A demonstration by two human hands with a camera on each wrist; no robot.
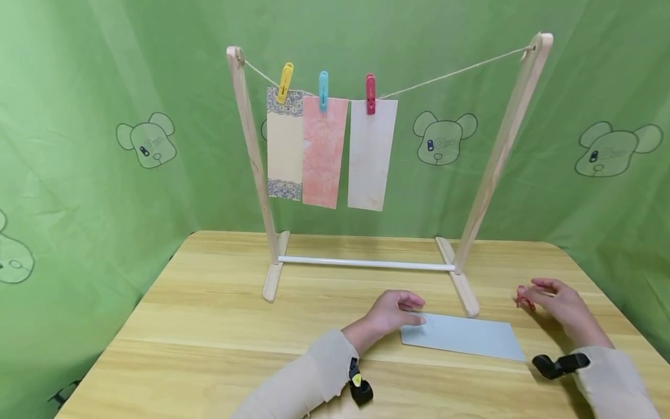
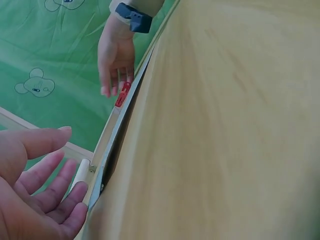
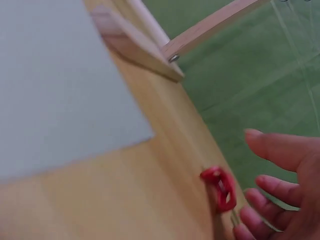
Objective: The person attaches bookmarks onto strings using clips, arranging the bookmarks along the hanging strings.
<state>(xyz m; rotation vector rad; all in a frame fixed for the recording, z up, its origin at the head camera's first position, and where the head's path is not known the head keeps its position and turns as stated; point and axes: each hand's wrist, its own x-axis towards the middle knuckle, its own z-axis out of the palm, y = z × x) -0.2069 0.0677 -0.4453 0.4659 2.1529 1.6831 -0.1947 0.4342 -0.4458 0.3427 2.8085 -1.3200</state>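
Note:
A light blue card (image 1: 466, 336) lies on the table. At its left end is my left hand (image 1: 389, 314), thumb over the card's corner in the head view. The left wrist view shows that thumb (image 2: 47, 142) apart from the loosely bent fingers, the little finger close to the card's edge. To the right of the card, my right hand (image 1: 567, 305) is beside a red clothespin (image 1: 525, 297). In the right wrist view the clothespin (image 3: 223, 189) sits just off the fingertips (image 3: 255, 197), thumb spread away; whether a finger touches it is unclear.
A wooden stand (image 1: 502, 157) with a sagging string (image 1: 450, 77) rises behind. Three cards hang from it: patterned cream (image 1: 285, 142), pink (image 1: 324, 154) and white (image 1: 371, 157), under yellow, blue and red clothespins. A white bar (image 1: 366, 263) joins the stand's feet. Green cloth surrounds the table.

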